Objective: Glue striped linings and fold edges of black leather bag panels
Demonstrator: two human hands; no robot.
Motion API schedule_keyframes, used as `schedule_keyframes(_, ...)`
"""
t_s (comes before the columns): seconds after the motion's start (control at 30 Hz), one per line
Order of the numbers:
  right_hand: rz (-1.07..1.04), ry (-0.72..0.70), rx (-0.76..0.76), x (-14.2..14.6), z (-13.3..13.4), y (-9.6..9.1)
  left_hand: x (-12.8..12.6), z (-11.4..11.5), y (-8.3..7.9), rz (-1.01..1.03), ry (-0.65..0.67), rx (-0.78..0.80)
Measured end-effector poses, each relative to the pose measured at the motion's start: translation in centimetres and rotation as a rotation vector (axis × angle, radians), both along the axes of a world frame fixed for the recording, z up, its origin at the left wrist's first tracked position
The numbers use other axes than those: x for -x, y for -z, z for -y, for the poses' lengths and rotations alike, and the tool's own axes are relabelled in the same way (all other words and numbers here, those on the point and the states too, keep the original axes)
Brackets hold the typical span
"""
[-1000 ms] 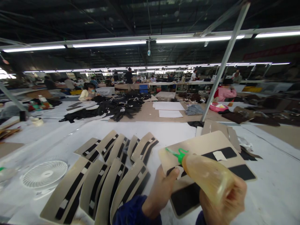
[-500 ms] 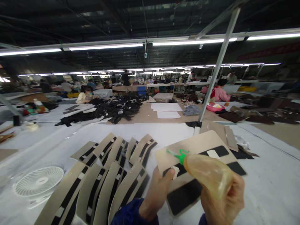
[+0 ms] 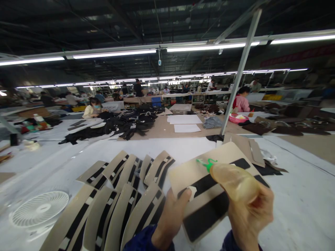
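My left hand (image 3: 174, 214) grips the lower left edge of a beige panel (image 3: 187, 169) with black strips, its thumb on top near a small white tab (image 3: 192, 192). In my right hand (image 3: 255, 212) is a squeeze bottle (image 3: 235, 183) of yellowish, see-through plastic, lying tilted over the panel. Its green nozzle (image 3: 208, 164) points left and sits over the bare beige part; whether the tip touches the panel I cannot tell. Left of my hands, several curved beige panels (image 3: 117, 219) with black strips lie overlapping in two rows.
A white round fan (image 3: 42, 209) lies at the left on the white table (image 3: 86, 150). Behind the held panel are beige boards (image 3: 244, 148) and a metal post (image 3: 240, 69). Black pieces (image 3: 131, 122) are heaped farther back, with co-workers (image 3: 91, 108) seated beyond.
The bottle's nozzle has moved right along the beige panel. The panel has shifted slightly left in view, still in my left hand. The camera view has turned a little.
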State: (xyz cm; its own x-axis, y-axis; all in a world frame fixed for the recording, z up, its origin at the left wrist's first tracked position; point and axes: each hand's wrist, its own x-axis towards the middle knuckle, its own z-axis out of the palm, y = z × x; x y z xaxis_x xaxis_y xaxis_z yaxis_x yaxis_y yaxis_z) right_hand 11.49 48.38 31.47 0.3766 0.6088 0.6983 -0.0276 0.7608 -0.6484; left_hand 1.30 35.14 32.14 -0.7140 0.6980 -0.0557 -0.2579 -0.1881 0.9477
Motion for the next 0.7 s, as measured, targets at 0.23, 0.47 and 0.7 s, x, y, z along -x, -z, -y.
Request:
schedule_keyframes(0.23, 0.027, -0.025, 0.003, 0.0, -0.3, 0.7, 0.4, 0.2, 0.4, -0.019, -0.013, 0.031)
schedule_keyframes(0.47, 0.028, -0.087, 0.052, -0.2, 1.5, 0.3, 0.4, -0.5, 1.5, -0.065, -0.024, 0.02)
schedule_keyframes(0.7, 0.1, -0.16, 0.107, -1.0, 0.1, 1.2, 0.3, -0.1, 0.6, 0.008, -0.063, 0.026)
